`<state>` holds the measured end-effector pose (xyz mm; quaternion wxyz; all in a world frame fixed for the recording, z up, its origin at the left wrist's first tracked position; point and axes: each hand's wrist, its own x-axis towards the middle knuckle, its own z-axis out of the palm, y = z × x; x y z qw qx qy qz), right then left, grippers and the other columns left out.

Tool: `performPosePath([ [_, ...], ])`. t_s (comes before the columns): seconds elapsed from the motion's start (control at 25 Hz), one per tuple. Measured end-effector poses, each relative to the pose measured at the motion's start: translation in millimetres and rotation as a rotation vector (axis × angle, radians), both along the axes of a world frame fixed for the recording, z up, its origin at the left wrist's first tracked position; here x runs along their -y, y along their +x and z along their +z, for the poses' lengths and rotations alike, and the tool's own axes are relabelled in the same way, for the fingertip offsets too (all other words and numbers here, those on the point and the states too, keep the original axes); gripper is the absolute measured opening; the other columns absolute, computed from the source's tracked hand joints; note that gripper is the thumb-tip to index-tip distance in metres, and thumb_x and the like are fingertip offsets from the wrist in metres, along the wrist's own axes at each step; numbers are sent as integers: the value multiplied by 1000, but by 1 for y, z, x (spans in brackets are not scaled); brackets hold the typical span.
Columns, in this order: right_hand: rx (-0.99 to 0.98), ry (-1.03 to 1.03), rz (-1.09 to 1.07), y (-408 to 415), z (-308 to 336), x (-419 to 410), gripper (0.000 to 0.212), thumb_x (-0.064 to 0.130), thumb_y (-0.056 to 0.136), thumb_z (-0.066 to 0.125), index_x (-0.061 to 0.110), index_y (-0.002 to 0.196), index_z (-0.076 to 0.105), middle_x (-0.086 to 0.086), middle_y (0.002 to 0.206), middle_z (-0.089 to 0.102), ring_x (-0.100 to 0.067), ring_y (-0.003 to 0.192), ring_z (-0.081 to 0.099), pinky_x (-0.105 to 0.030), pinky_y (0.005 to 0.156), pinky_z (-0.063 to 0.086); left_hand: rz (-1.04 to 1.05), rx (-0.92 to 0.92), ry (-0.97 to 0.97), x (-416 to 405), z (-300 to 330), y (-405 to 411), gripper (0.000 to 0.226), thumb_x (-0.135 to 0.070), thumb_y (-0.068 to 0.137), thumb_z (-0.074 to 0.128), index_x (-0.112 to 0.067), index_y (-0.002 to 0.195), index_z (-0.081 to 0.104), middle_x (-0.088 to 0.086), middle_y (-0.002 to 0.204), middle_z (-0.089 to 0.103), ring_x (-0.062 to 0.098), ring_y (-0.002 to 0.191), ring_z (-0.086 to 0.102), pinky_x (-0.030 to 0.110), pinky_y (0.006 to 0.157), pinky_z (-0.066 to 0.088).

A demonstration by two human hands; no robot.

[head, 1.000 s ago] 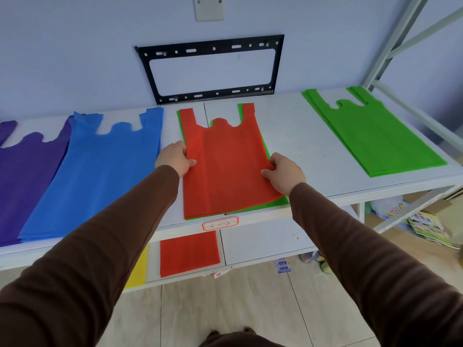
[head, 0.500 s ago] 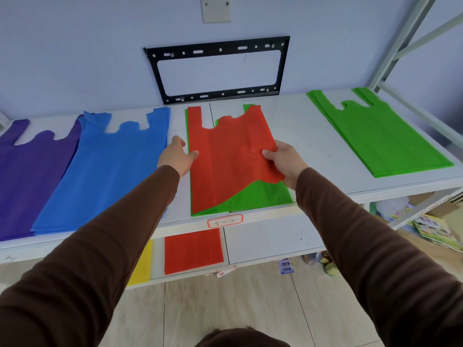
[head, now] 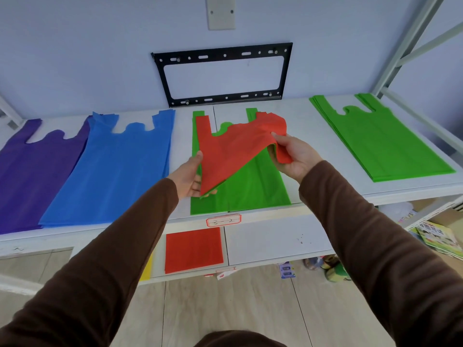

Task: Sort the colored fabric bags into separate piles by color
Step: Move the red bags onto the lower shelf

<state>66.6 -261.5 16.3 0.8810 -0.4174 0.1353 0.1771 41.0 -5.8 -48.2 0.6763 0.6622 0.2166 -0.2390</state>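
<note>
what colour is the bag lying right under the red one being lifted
Green: the bag under the lifted red bag shows best in the head view.

**Red bag held above a green one**

At frame centre, the right hand (head: 295, 156) pinches the red bag (head: 233, 151) by its folded edge while the left hand (head: 188, 177) holds its lower corner from beneath. A green bag (head: 253, 186) lies flat below on the white shelf (head: 305, 128).

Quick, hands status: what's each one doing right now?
Left hand: holding the lower left edge of the red bag.
Right hand: gripping the red bag's right edge, lifted off the green bag.
</note>
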Motion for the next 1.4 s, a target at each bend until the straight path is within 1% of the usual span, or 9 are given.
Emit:
performPosePath([
  [0.12,8,-63,60,-19,-5,32,13,2,97,50,7,95,62,-4,72,74,-9,59,70,-19,60,59,149,118,-377,13,-2,8,68,-36,98,52,-37,153,13,1,128,61,27,110,65,47,85,56],
  [0.24,64,-324,241,-38,-29,64,24,5,96,51,5,117,62,-12,100,74,-16,75,72,-28,75,61,82,240,-205,18,0,23,81,-8,96,55,-43,153,7,-3,125,58,23,111,63,47,93,52],
  [0.4,128,-682,189,-56,-60,76,29,4,91,59,8,120,60,-19,110,70,-26,83,70,-37,77,60,-132,363,111,15,-1,32,88,9,89,56,-40,152,17,-10,145,35,12,117,54,25,88,51],
  [0.52,145,-763,105,-64,-73,64,29,3,88,62,9,116,61,-20,112,70,-30,88,69,-44,85,58,-120,410,103,3,-5,32,93,5,89,59,-40,153,8,-2,151,37,15,122,53,28,87,52],
  [0.64,154,-878,55,-63,-76,46,32,2,85,64,11,116,61,-19,112,70,-34,94,69,-49,91,55,-28,389,186,-10,-6,37,90,4,92,57,-37,154,6,7,126,50,17,102,60,27,71,51],
  [0.8,212,-1085,-31,-47,-74,23,38,8,80,68,19,115,61,-12,106,70,-30,92,68,-46,93,53,22,440,611,-27,-18,56,63,-11,83,71,-20,137,41,12,124,58,26,102,61,40,88,53],
  [0.92,239,-1146,-35,-30,-77,14,43,10,79,69,20,120,60,-8,106,69,-28,96,67,-46,94,52,17,481,770,-25,-22,71,41,-12,85,69,-14,123,54,10,122,59,24,96,60,34,84,50],
  [1.16,313,-1246,16,-8,-88,16,45,16,81,69,19,125,59,0,100,64,-23,93,63,-41,92,52,-101,382,1101,-21,-21,94,60,-43,84,68,-8,130,53,14,127,51,30,111,57,39,94,47],
  [1.4,497,-1514,-51,-6,-98,17,50,22,86,63,22,135,54,-7,116,52,-18,95,52,-31,90,45,-89,356,1116,-14,-18,99,54,-41,84,70,-10,125,57,13,126,51,30,110,57,39,95,46],
])
